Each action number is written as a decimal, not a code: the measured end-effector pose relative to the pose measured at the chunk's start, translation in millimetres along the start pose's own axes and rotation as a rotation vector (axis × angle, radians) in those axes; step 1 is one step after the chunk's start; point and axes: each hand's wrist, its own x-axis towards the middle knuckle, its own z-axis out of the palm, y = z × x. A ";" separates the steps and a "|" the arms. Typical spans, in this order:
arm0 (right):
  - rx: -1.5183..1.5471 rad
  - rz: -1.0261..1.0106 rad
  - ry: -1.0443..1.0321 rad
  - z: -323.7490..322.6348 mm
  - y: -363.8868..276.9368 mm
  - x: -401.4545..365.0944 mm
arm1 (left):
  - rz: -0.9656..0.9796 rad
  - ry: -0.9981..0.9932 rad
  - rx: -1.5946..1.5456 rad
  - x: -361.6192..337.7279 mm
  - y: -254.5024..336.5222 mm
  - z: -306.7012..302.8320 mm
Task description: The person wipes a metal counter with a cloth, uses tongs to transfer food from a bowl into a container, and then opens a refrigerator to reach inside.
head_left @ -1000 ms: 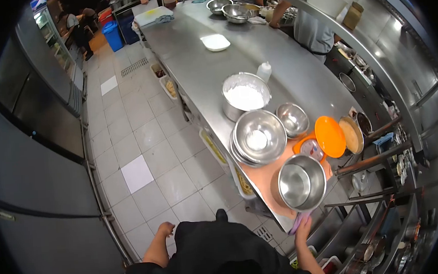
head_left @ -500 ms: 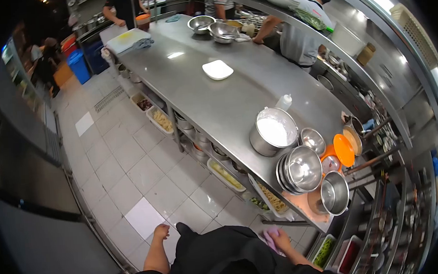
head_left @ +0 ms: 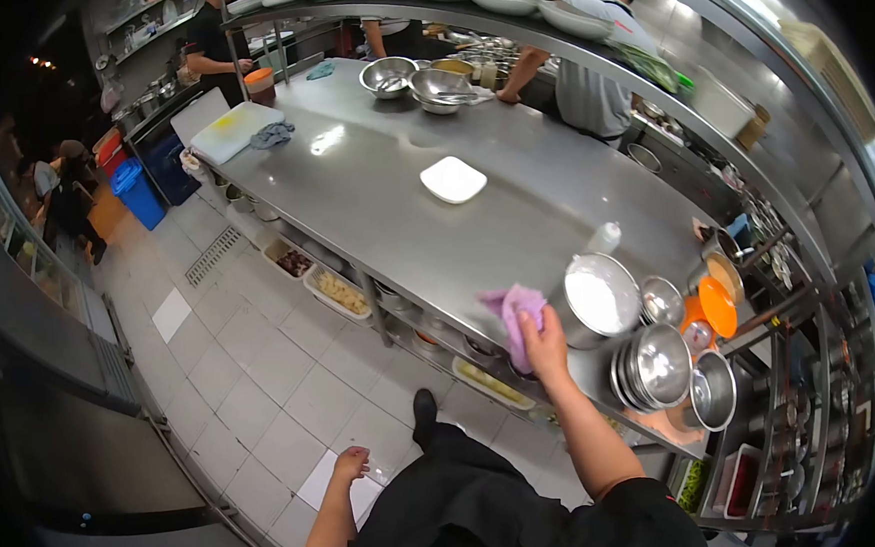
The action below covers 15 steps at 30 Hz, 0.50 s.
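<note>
My right hand [head_left: 544, 342] grips a crumpled purple cloth [head_left: 516, 309], raised over the near edge of the steel worktable [head_left: 371, 167]. Just right of it stands a large steel pot [head_left: 602, 293] with white contents, and behind that a clear squeeze bottle [head_left: 606, 237]. My left hand [head_left: 351, 463] hangs low over the tiled floor, its fingers loosely curled with nothing visible in them. Farther along the table lies a white square plate [head_left: 454, 179], apart from both hands.
Stacked steel bowls [head_left: 654, 366] and an orange lid [head_left: 717, 306] crowd the table's right end. Food trays [head_left: 336, 292] sit on the lower shelf. A plate-loaded overhead shelf [head_left: 421, 2] spans the table. A co-worker in grey [head_left: 592, 89] stands across it.
My right hand has risen from beside my body to the table edge, carrying the purple cloth. The view has shifted forward along the table; my left hand still hangs low.
</note>
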 end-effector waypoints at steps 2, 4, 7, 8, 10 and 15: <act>-0.325 -0.137 0.049 24.1 1.6 34.9 | 0.025 0.024 -0.019 10.0 19.6 -13.7; -0.441 -0.143 0.041 72.0 41.4 68.0 | 0.047 0.057 -0.038 29.1 30.1 -35.0; -0.662 -0.180 0.023 130.4 56.7 105.3 | -0.100 0.040 0.122 69.1 -1.9 -85.8; -0.766 -0.215 0.008 149.0 54.7 118.4 | -0.217 0.000 0.258 82.7 -9.4 -102.6; -0.693 -0.284 -0.118 182.5 35.9 136.2 | -0.380 0.053 0.326 62.7 4.4 -123.6; -0.476 -0.518 -0.250 270.3 -12.8 177.7 | -0.569 0.128 0.100 92.3 32.4 -167.2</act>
